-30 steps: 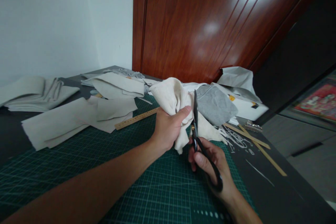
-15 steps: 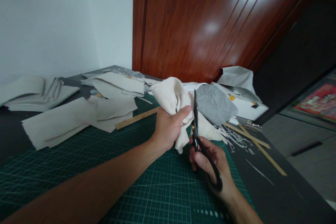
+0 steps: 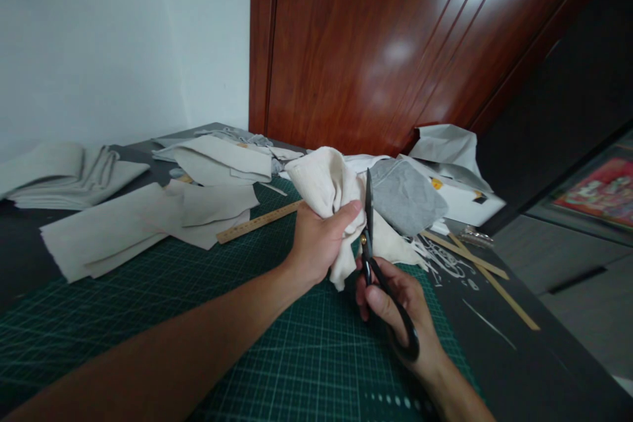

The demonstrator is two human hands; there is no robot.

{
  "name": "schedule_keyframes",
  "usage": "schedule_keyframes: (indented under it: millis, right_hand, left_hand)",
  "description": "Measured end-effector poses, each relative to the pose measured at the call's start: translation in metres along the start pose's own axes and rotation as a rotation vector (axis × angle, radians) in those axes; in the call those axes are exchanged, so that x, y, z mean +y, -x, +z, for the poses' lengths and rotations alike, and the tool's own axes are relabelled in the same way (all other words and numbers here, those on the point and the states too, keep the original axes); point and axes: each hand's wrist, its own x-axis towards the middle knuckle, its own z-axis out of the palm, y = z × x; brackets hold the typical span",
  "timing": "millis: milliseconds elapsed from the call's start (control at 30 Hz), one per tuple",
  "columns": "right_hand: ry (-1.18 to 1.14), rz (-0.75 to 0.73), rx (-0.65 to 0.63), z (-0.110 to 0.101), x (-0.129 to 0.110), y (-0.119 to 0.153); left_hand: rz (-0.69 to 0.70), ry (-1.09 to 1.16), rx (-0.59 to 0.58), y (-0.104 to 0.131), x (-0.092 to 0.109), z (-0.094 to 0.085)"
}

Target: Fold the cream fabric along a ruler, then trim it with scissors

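Note:
A bunched piece of cream fabric [image 3: 320, 178] is pinched in my left hand [image 3: 321, 241], held above the green cutting mat [image 3: 297, 343]. My right hand [image 3: 403, 303] grips black-handled scissors [image 3: 368, 231], with the thumb through one handle loop. The scissor blades point up and away, right beside the fabric's right edge, and look nearly closed. One end of the fabric hangs below my left hand. Behind the scissors lie a grey cloth [image 3: 408, 196] and a cream scrap [image 3: 393, 241].
Cut fabric pieces [image 3: 109, 227] and a folded fabric stack [image 3: 64, 178] lie left. A wooden ruler [image 3: 257, 223] rests on the mat. Wooden strips [image 3: 499, 283], thin scraps [image 3: 448, 260] and a white box [image 3: 469, 201] are at right. A brown door [image 3: 356, 46] stands behind.
The cream fabric and my left hand have shifted very slightly to the right. My right hand and the scissors look almost unchanged.

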Motion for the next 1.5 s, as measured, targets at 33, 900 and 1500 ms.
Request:
schedule_keyframes:
  millis: [33, 900, 1500]
  right_hand:
    - [-0.002, -0.004, 0.006, 0.0003, 0.0002, 0.0001]
    - [0.009, 0.033, 0.1, 0.0012, -0.002, 0.0033]
    - [0.026, 0.042, 0.138, 0.0038, -0.0056, 0.002]
  left_hand:
    - [0.001, -0.002, -0.001, 0.0002, 0.0, 0.0]
    - [0.028, -0.003, -0.006, 0.0033, 0.0012, 0.0012]
    - [0.032, 0.025, 0.004, 0.0041, 0.0035, 0.003]
